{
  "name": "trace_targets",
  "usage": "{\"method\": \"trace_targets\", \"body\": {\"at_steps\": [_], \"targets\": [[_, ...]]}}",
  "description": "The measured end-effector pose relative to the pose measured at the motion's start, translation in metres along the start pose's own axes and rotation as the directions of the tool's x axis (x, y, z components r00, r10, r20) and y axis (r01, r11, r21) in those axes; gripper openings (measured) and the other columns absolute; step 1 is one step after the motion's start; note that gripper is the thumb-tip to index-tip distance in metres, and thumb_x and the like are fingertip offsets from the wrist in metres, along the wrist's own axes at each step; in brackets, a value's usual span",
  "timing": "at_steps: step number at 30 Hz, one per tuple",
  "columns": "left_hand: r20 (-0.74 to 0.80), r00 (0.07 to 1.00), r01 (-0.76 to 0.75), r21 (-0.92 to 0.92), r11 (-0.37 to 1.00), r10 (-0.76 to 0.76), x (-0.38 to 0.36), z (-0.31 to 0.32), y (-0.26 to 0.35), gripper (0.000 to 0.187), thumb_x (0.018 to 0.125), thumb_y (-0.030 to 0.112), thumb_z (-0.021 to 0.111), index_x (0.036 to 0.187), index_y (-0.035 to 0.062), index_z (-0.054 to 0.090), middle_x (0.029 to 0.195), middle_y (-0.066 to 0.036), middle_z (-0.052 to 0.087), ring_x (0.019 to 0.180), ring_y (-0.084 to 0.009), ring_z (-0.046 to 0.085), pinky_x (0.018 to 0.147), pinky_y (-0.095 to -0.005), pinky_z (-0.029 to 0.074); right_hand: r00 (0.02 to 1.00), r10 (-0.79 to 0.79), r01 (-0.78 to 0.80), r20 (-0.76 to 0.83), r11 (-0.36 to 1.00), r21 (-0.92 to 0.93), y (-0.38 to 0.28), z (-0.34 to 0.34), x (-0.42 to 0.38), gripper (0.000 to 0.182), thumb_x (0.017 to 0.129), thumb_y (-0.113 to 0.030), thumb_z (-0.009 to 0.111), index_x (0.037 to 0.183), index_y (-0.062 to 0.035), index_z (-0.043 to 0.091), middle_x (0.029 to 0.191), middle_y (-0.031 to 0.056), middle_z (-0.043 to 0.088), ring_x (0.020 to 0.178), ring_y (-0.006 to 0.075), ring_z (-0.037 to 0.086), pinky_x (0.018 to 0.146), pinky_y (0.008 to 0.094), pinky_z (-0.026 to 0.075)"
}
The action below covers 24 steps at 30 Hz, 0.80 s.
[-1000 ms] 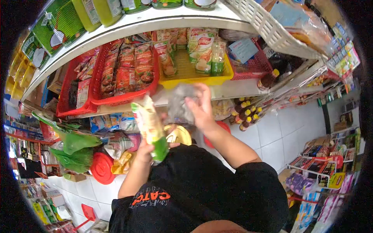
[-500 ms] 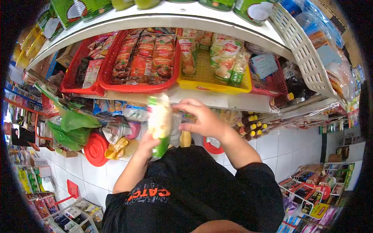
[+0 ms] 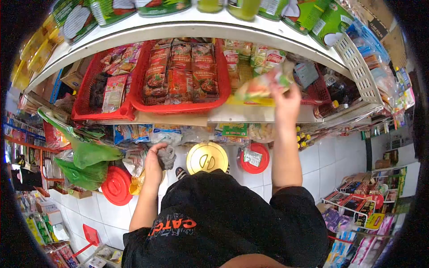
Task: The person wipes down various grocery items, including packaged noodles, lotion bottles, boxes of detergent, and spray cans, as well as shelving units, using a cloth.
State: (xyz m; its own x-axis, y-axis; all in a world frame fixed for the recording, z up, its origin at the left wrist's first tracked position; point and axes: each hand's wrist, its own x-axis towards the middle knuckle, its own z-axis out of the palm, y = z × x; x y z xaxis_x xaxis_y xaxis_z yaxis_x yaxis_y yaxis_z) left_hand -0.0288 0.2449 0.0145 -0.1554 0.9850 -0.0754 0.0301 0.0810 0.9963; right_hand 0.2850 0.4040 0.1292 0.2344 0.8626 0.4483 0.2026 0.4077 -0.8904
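My right hand point(image 3: 286, 100) is closed on the end of a seasoning packet point(image 3: 257, 89), which is smeared by motion. The packet is over the yellow basket point(image 3: 245, 73), where similar green-and-white packets point(image 3: 267, 58) lie. Lower down on the left, my left hand point(image 3: 153, 166) is closed around a crumpled grey cloth point(image 3: 167, 156), in front of the shelf edge. Left of the yellow basket stands a red basket point(image 3: 178, 106) with rows of red seasoning packets point(image 3: 180, 82).
Green cans point(image 3: 163, 6) line the white upper shelf point(image 3: 187, 20). Another red basket point(image 3: 103, 115) stands at the left. Below are a gold round lid point(image 3: 207, 157), red lids point(image 3: 117, 185) and green plastic bags point(image 3: 91, 156). A white plastic rack point(image 3: 357, 67) hangs at the right.
The packet has gone from my left hand to my right, which has moved up and right over the yellow basket. My left hand now holds the grey cloth. The view has shifted slightly.
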Motion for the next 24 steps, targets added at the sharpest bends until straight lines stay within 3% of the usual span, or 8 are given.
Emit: {"method": "trace_targets", "body": {"at_steps": [5, 8, 11, 14, 19, 20, 22, 24], "targets": [[-0.09, 0.996, 0.006, -0.163, 0.987, -0.02, -0.006, -0.014, -0.026, 0.062, 0.092, 0.045, 0.009, 0.102, 0.0014, 0.052, 0.101, -0.012, 0.051, 0.1, -0.0213, 0.046, 0.091, -0.0307, 0.03, 0.977, 0.166, -0.148, -0.131, 0.979, 0.137, 0.027, 0.013, 0.06, 0.036, 0.073, -0.015, 0.066, 0.104, -0.0003, 0.054, 0.096, 0.0104, 0.059, 0.086, 0.0174, 0.055, 0.076, 0.0289, 0.043], [-0.134, 0.99, -0.05, -0.055, 0.997, 0.043, -0.015, -0.022, -0.029, 0.061, 0.092, 0.042, 0.008, 0.1, 0.0023, 0.053, 0.103, -0.013, 0.05, 0.103, -0.0253, 0.044, 0.093, -0.0317, 0.028, 0.972, -0.235, 0.19, -0.02, 0.828, -0.528, 0.065, 0.034, 0.098, 0.038, 0.074, -0.017, 0.064, 0.106, 0.0015, 0.053, 0.099, 0.0156, 0.058, 0.087, 0.0212, 0.056, 0.076, 0.0313, 0.043], [-0.168, 0.984, -0.075, -0.049, 0.996, 0.066, -0.027, -0.03, -0.036, 0.047, 0.093, 0.033, 0.02, 0.099, 0.0013, 0.053, 0.103, -0.013, 0.049, 0.103, -0.0256, 0.043, 0.092, -0.0316, 0.029, 0.993, -0.103, 0.109, 0.052, 0.7, -0.705, 0.12, 0.042, 0.126, 0.042, 0.078, -0.017, 0.061, 0.112, 0.0041, 0.049, 0.101, 0.015, 0.058, 0.092, 0.0261, 0.056, 0.081, 0.031, 0.042], [-0.2, 0.966, -0.086, 0.355, 0.931, 0.166, -0.036, -0.032, -0.016, 0.034, 0.091, 0.025, 0.032, 0.099, 0.0, 0.053, 0.104, -0.013, 0.049, 0.103, -0.0252, 0.043, 0.092, -0.0312, 0.029, 0.976, -0.201, 0.164, -0.084, 0.93, -0.328, 0.138, 0.055, 0.111, 0.041, 0.079, -0.017, 0.059, 0.113, 0.003, 0.049, 0.105, 0.0149, 0.057, 0.094, 0.0254, 0.055, 0.085, 0.0309, 0.04], [-0.203, 0.979, 0.032, 0.117, 0.993, -0.008, -0.035, -0.017, -0.041, 0.036, 0.091, 0.028, 0.034, 0.108, 0.0023, 0.052, 0.113, -0.012, 0.045, 0.111, -0.0238, 0.039, 0.094, -0.0315, 0.029, 0.982, -0.101, 0.082, 0.162, 0.989, 0.119, 0.04, 0.088, -0.033, 0.019, 0.08, -0.008, 0.054, 0.097, -0.0009, 0.055, 0.09, 0.0067, 0.057, 0.082, 0.0146, 0.053, 0.078, 0.0286, 0.041], [-0.193, 0.981, 0.026, -0.019, 1.0, -0.029, -0.033, -0.01, -0.037, 0.038, 0.091, 0.031, 0.033, 0.109, 0.0026, 0.052, 0.115, -0.012, 0.044, 0.112, -0.0233, 0.037, 0.095, -0.032, 0.029, 0.902, -0.155, 0.086, 0.404, 0.979, 0.183, 0.041, 0.087, -0.058, 0.024, 0.076, -0.009, 0.059, 0.099, -0.001, 0.054, 0.091, 0.0079, 0.057, 0.084, 0.0178, 0.054, 0.079, 0.0312, 0.042], [-0.175, 0.983, 0.007, -0.28, 0.96, -0.058, -0.022, 0.018, -0.023, 0.043, 0.091, 0.036, 0.032, 0.112, 0.0032, 0.05, 0.119, -0.011, 0.041, 0.114, -0.0223, 0.035, 0.096, -0.033, 0.028, 0.56, -0.396, 0.452, 0.728, 0.882, 0.132, 0.016, 0.086, -0.088, 0.045, 0.068, -0.015, 0.066, 0.11, -0.0068, 0.052, 0.113, 0.0151, 0.048, 0.106, 0.0299, 0.046, 0.089, 0.0388, 0.038], [-0.019, 0.978, -0.207, -0.16, 0.965, 0.207, -0.005, 0.04, 0.001, 0.048, 0.09, 0.04, 0.033, 0.119, 0.0033, 0.044, 0.126, -0.01, 0.034, 0.118, -0.0213, 0.031, 0.097, -0.0348, 0.027, 0.515, -0.289, 0.387, 0.807, 0.918, 0.081, 0.011, 0.086, -0.105, 0.052, 0.065, -0.014, 0.067, 0.115, -0.0134, 0.05, 0.123, 0.0164, 0.038, 0.115, 0.0337, 0.038, 0.093, 0.0398, 0.035]]}}
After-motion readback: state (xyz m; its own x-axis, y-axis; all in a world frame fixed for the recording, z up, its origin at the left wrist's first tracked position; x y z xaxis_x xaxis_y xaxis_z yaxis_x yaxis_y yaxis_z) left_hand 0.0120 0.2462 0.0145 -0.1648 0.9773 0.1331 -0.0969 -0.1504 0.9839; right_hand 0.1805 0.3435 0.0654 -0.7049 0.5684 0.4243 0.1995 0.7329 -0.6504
